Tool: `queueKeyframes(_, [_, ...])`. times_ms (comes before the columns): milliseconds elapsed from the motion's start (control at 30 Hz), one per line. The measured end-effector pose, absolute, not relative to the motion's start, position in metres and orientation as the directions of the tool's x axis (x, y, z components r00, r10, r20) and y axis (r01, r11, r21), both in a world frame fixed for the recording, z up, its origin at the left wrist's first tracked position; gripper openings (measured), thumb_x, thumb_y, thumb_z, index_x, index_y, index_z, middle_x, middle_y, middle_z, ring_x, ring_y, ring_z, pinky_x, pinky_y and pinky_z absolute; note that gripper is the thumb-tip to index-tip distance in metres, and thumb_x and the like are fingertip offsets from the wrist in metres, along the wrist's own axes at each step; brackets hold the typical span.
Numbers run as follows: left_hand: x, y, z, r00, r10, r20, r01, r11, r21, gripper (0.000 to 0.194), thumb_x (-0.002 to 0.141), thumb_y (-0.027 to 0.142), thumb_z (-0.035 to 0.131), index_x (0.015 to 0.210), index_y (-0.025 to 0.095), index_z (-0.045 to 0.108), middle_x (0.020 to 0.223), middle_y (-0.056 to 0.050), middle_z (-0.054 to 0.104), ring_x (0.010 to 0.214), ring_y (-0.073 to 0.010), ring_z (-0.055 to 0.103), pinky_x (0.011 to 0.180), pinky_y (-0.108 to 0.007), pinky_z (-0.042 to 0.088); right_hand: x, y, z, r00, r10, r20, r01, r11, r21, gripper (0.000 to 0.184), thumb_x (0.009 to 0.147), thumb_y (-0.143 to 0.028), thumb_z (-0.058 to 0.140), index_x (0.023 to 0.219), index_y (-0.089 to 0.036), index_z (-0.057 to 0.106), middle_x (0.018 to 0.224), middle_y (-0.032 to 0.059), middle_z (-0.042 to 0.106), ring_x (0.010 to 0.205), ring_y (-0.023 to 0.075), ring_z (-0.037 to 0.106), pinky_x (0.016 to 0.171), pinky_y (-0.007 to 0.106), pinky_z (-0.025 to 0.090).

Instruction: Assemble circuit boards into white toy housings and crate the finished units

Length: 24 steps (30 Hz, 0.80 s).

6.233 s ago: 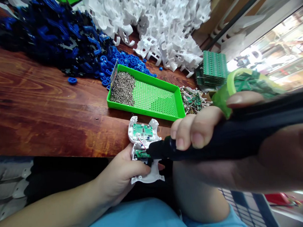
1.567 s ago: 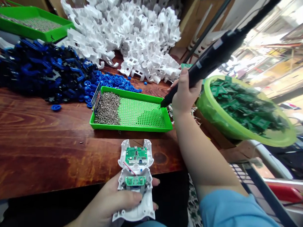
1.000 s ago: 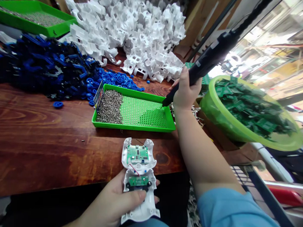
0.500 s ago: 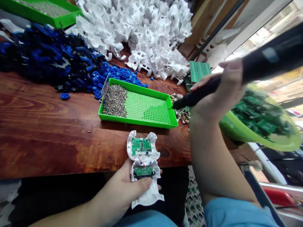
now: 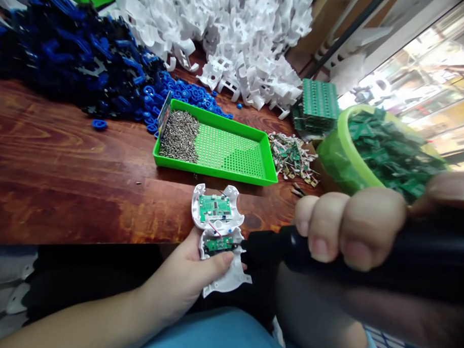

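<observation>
My left hand (image 5: 197, 269) grips a white plastic housing (image 5: 230, 281) at the table's front edge, thumb laid across its lower half. Inside the upper half sits a green circuit board (image 5: 215, 208); a smaller green board (image 5: 218, 244) lies in the lower half, with a thin red wire between the halves. My right hand (image 5: 351, 225) is wrapped round a black power screwdriver (image 5: 272, 247), which comes in from the right. Its tip is at the right end of the smaller board; whether a screw is under it I cannot tell.
Just beyond the housing stands a green tray (image 5: 235, 176) with small screws (image 5: 179, 138) at its left end. Blue and black parts (image 5: 99, 72) and white shells (image 5: 242, 41) are heaped behind. At the right are wired pieces (image 5: 292, 156), stacked boards (image 5: 319, 100) and a yellow-green tub (image 5: 340, 150) of boards.
My right hand has brought the screwdriver from the tray's right end down and toward me, to the smaller board. The left hand still holds the housing. The view has shifted slightly.
</observation>
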State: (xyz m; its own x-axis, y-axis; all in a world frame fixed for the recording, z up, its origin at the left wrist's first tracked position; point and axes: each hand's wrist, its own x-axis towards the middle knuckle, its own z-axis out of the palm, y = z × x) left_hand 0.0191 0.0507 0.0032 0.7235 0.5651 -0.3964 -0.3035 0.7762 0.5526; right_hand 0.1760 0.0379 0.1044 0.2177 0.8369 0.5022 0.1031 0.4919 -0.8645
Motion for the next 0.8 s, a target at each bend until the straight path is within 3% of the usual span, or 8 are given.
queueKeyframes(200, [0.02, 0.051, 0.006, 0.705, 0.621, -0.342, -0.315, 0.706, 0.635, 0.071, 0.083, 0.023, 0.068, 0.143, 0.022, 0.031, 0.128, -0.006, 0.062, 0.118, -0.0218, 0.056, 0.089, -0.026, 0.044, 0.155, 0.031, 0.113, 0.083, 0.876, 0.476, 0.041, 0.474, -0.879, 0.034, 0.062, -0.058, 0.068, 0.089, -0.04, 0.061, 0.064, 0.0016, 0.05, 0.054, 0.0208, 0.05, 0.05, 0.042, 0.046])
queueKeyframes(400, [0.02, 0.05, 0.005, 0.729, 0.588, -0.351, -0.298, 0.734, 0.61, 0.078, 0.083, 0.026, 0.068, 0.147, 0.024, 0.022, 0.123, -0.006, 0.064, 0.108, -0.0206, 0.061, 0.087, -0.027, 0.045, 0.154, 0.032, 0.117, 0.061, 0.917, 0.395, 0.036, 0.393, -0.919, 0.038, 0.061, -0.063, 0.066, 0.092, -0.041, 0.06, 0.066, 0.0024, 0.05, 0.059, 0.023, 0.051, 0.057, 0.046, 0.047])
queueKeyframes(600, [0.018, 0.05, 0.005, 0.731, 0.598, -0.328, -0.32, 0.725, 0.609, 0.071, 0.084, 0.025, 0.066, 0.144, 0.023, 0.028, 0.129, -0.007, 0.061, 0.12, -0.0221, 0.054, 0.089, -0.025, 0.044, 0.158, 0.036, 0.11, 0.017, 0.897, 0.443, 0.037, 0.442, -0.896, 0.042, 0.064, -0.066, 0.063, 0.096, -0.04, 0.06, 0.067, 0.0028, 0.05, 0.057, 0.0215, 0.052, 0.053, 0.043, 0.049])
queueKeyframes(800, [0.019, 0.05, 0.005, 0.724, 0.597, -0.345, -0.326, 0.737, 0.592, 0.067, 0.083, 0.024, 0.068, 0.141, 0.021, 0.035, 0.12, -0.007, 0.066, 0.114, -0.0229, 0.059, 0.087, -0.026, 0.046, 0.166, 0.038, 0.107, -0.004, 0.892, 0.453, 0.025, 0.453, -0.891, 0.038, 0.063, -0.062, 0.065, 0.096, -0.043, 0.06, 0.066, 0.0016, 0.05, 0.055, 0.0208, 0.052, 0.052, 0.042, 0.05])
